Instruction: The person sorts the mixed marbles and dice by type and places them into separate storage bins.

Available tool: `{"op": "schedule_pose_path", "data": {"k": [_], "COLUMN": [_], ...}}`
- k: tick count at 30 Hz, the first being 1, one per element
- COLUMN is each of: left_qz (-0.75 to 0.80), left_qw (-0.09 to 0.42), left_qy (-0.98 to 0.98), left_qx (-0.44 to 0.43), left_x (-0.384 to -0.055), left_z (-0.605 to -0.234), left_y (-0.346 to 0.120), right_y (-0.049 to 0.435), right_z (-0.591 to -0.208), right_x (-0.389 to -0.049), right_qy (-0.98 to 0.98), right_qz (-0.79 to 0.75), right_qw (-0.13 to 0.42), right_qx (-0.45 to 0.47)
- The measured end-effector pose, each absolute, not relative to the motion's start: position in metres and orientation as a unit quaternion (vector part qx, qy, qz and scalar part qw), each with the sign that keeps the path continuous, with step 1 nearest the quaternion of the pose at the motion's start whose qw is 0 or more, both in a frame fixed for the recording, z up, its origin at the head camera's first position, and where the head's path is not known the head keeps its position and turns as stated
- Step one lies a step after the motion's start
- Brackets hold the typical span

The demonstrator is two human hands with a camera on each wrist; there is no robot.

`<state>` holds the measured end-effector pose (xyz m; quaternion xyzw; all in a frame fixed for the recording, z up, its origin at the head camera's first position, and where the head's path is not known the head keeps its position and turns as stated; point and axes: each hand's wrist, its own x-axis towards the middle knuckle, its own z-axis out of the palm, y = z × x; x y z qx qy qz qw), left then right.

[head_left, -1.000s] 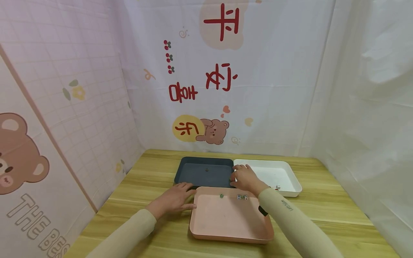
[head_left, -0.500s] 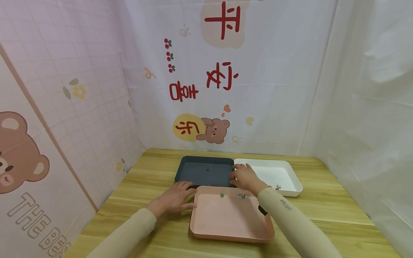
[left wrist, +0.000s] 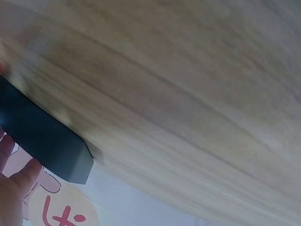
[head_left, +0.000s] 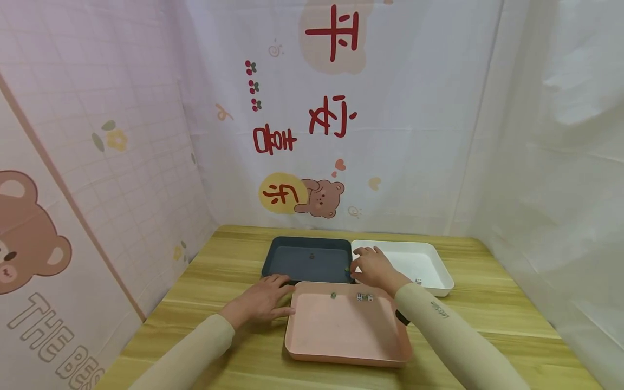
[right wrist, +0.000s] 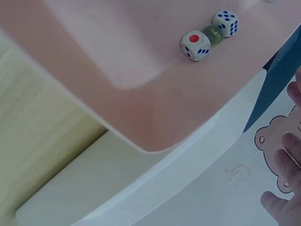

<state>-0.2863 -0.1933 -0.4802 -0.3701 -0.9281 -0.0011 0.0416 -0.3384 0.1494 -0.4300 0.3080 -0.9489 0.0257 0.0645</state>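
My right hand [head_left: 375, 269] hovers where the dark blue tray [head_left: 292, 261] meets the white tray [head_left: 429, 264]. Its fingers are loosely bent and apart, with nothing seen between them. Beside its fingertips, a small yellowish marble [head_left: 347, 269] lies in the dark tray; another small marble [head_left: 312, 256] sits farther back. My left hand [head_left: 260, 300] is spread, its fingers at the front rim of the dark tray and its thumb at the pink tray's left side. Inside the pink tray [head_left: 341, 333], two white dice [right wrist: 195, 46] flank a greenish marble [right wrist: 213, 36], and a green marble [head_left: 333, 296] lies apart.
A white die [head_left: 418, 281] lies in the white tray, partly behind my right forearm. All the trays stand on a wooden table [head_left: 234, 254]. Printed white cloth [head_left: 404, 135] hangs behind and at both sides.
The yellowish marble now shows beside my right fingertips in the dark tray. My right hand has shifted slightly right and its fingers have parted a little. The left hand stays put.
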Motion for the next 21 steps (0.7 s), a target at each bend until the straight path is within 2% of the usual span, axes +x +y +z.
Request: {"op": "schedule_pose_path", "data": {"k": [21], "left_qz": [-0.024], "left_qw": [0.036], "left_qy": [-0.929], "left_qx": [-0.368], "left_x": [-0.285], "left_z": [-0.479], "left_y": [-0.193], "right_y": [0.172], "right_z": [-0.431], "right_x": [-0.317], "right_qy": [-0.935], "right_qz": [0.008], "right_qw": [0.068], "right_qx": [0.348]}}
